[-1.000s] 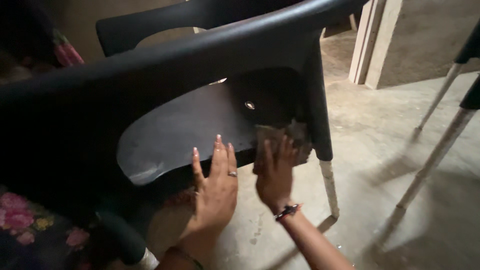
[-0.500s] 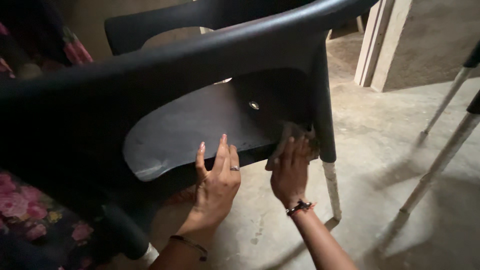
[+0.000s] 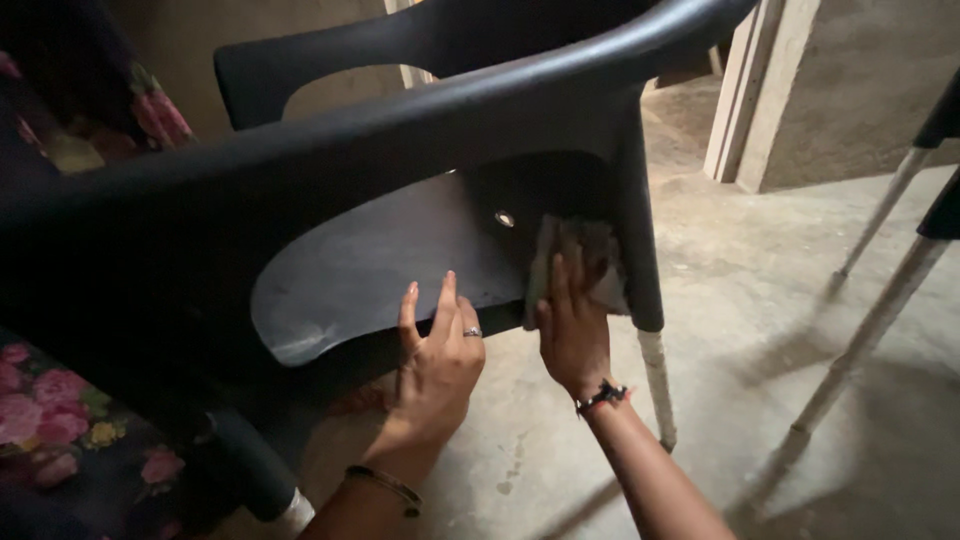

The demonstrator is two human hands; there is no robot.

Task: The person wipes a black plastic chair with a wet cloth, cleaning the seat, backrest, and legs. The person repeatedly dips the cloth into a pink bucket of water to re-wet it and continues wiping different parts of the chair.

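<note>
The cloth (image 3: 580, 262) lies flat on the seat of the black plastic chair (image 3: 400, 250), beside its right leg. The right hand (image 3: 572, 330) presses it there with open, extended fingers. The left hand (image 3: 438, 362) rests open against the seat's front edge, gripping nothing. A concrete floor (image 3: 760, 330) lies below.

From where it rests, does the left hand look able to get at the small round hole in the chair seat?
Probably yes. The left hand lies flat on the seat's front edge, and bare seat separates it from the hole. The right hand and cloth sit beside that path, not across it.
</note>
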